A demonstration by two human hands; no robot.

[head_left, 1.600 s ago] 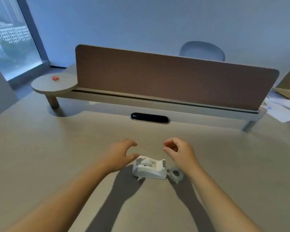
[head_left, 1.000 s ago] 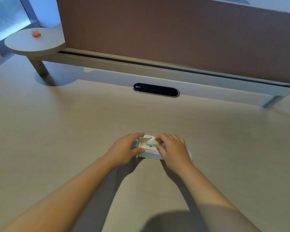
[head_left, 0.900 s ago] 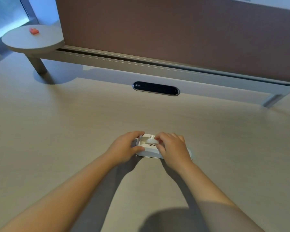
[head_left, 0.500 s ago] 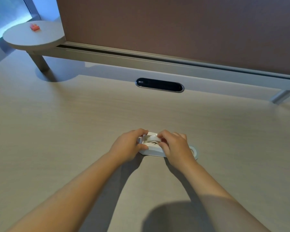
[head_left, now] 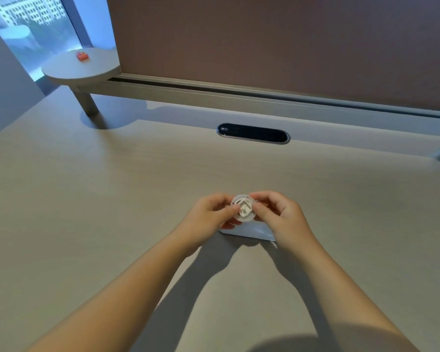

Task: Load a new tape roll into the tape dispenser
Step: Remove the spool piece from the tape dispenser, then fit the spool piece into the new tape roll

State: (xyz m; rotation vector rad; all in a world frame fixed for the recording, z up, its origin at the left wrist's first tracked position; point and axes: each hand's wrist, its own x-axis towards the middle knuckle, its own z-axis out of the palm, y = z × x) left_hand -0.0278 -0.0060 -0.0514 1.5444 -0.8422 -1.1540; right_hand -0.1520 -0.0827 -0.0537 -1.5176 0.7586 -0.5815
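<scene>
We held a small white spool (head_left: 244, 208) between both hands just above the white tape dispenser (head_left: 249, 231), which sat on the pale wooden desk (head_left: 112, 199) and was mostly hidden beneath our wrists. We judged this to be the step of dealing with the spool itself, either clearing it or readying it to take a roll; whether any tape remained on it was too small to tell. Our left hand (head_left: 208, 214) was curled, thumb and forefinger pinching the spool's left edge, and our right hand (head_left: 277, 214) was likewise closed, its fingertips gripping the right edge and hub. Both forearms reached forward from the lower edge and converged, the wrists slightly raised so the spool faced us. No new roll showed, so it may have been hidden behind our right hand. The next move, we thought, called for fitting a new roll onto the hub and then seating the spool squarely in the dispenser's cradle.
</scene>
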